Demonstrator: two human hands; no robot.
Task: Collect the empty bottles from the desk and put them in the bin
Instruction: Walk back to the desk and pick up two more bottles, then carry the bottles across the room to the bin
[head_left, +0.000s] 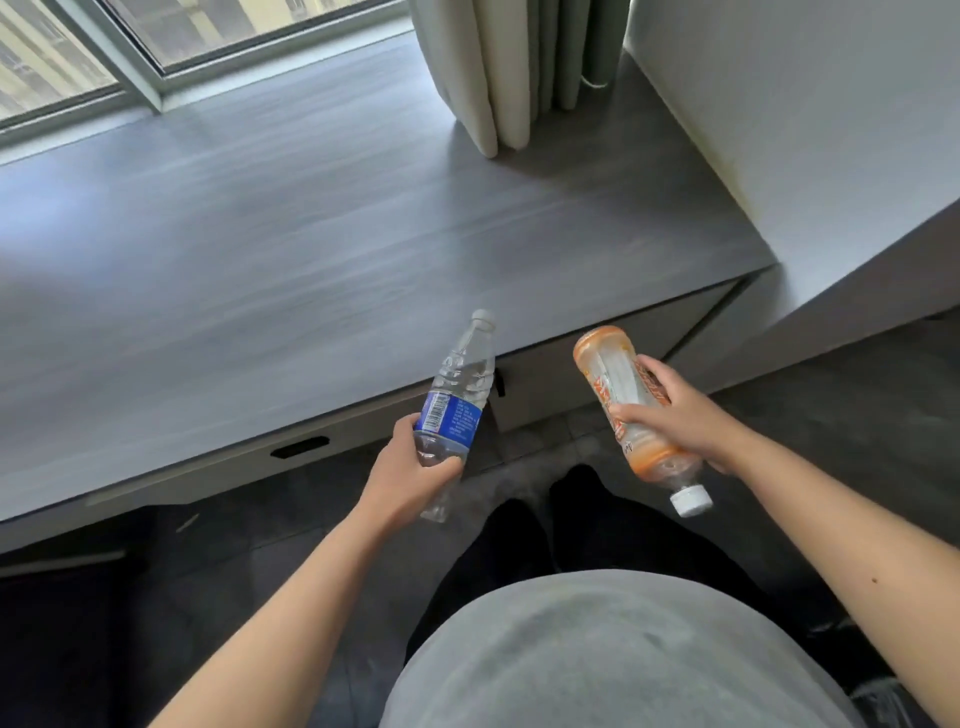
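The left hand (410, 470) gripped a clear bottle (457, 395) with a blue label, cap up, over the near edge of the grey desk (260, 260). Just off that edge, the right hand (680, 415) held an orange-labelled bottle (631, 410), cap pointing down.

Daylight enters through the window (156, 47) at the upper left and spreads a pale, bluish sheen across the grey counter (311, 234), brightest near the glass and fading toward the near edge. The curtain (498, 73) drops a soft shadow onto the surface to its right. Below the counter's edge the floor (104, 597) sinks into deep shade with little detail. The wide-angle lens bends the window frame and the counter's front edge, more toward the borders. The wood grain looks smeared, and the whole frame is slightly soft.
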